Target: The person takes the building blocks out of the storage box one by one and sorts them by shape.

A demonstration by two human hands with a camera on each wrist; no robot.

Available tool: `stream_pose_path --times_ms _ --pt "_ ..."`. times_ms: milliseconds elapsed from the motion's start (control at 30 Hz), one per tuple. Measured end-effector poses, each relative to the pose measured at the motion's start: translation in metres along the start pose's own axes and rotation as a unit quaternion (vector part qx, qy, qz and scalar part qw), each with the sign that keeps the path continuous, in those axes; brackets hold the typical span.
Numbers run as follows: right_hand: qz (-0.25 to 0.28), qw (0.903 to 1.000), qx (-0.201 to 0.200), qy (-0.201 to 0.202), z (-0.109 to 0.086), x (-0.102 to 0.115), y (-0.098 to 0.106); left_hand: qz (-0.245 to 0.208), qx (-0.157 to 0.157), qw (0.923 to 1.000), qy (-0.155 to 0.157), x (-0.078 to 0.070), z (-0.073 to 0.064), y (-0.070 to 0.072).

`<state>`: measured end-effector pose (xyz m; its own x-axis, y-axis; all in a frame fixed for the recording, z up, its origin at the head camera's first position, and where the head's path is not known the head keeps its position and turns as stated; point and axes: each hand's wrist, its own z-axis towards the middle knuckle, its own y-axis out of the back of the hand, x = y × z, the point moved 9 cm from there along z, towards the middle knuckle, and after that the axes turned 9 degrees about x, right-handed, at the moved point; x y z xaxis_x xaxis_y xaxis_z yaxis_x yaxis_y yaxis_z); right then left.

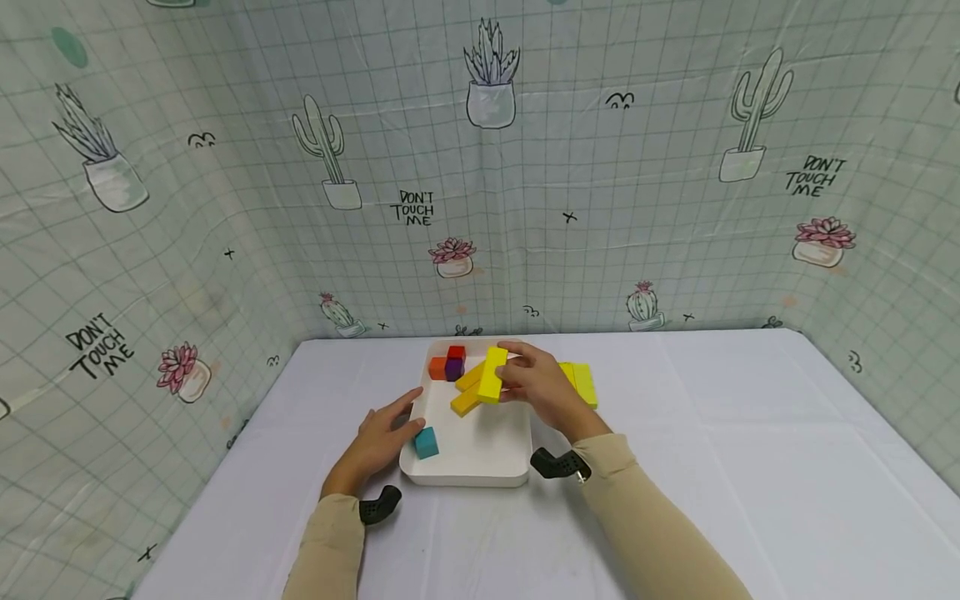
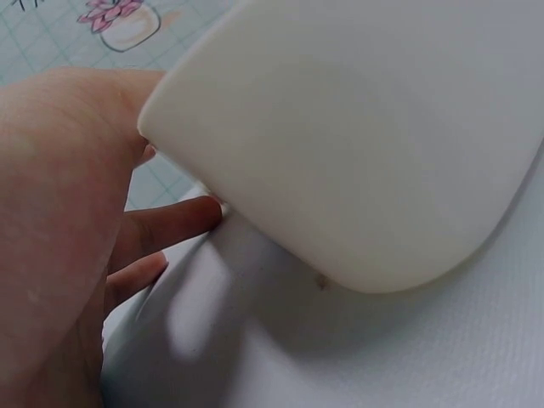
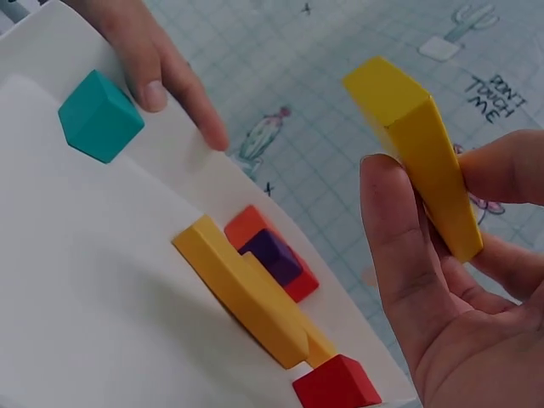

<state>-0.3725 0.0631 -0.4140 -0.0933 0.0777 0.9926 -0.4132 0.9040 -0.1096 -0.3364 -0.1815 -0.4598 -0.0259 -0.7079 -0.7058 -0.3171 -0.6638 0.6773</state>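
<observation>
My right hand (image 1: pixel 546 387) pinches a yellow rectangular block (image 1: pixel 492 376) between thumb and fingers, tilted above the white tray (image 1: pixel 480 458). Beneath it, two darker yellow blocks (image 3: pixel 246 293) lie in the tray, one overlapping the other. My left hand (image 1: pixel 380 435) touches the tray's left rim with extended fingers, its thumb beside a teal cube (image 1: pixel 427 443). In the left wrist view, fingertips (image 2: pixel 204 212) meet the tray's outer side. An orange cube (image 1: pixel 437 368), a purple cube (image 1: pixel 454 370) and a red cube (image 1: pixel 456 352) sit together in the tray's far left corner.
Yellow-green blocks (image 1: pixel 585 386) lie on the white-clothed table right of the tray, partly hidden by the right hand. Another red cube (image 3: pixel 337 384) shows at the bottom of the right wrist view. A patterned cloth (image 1: pixel 600 233) hangs behind the table.
</observation>
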Motion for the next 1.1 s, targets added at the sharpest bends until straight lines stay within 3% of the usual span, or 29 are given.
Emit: stream_pose_path --times_ms 400,1100 --pt "-0.01 0.9998 -0.002 0.017 -0.011 0.006 0.008 -0.002 0.002 1.0 0.001 -0.003 -0.001 0.0" --pt "-0.024 0.9993 -0.03 0.003 -0.024 0.004 0.041 0.001 0.009 0.9999 0.01 0.002 0.003 0.0"
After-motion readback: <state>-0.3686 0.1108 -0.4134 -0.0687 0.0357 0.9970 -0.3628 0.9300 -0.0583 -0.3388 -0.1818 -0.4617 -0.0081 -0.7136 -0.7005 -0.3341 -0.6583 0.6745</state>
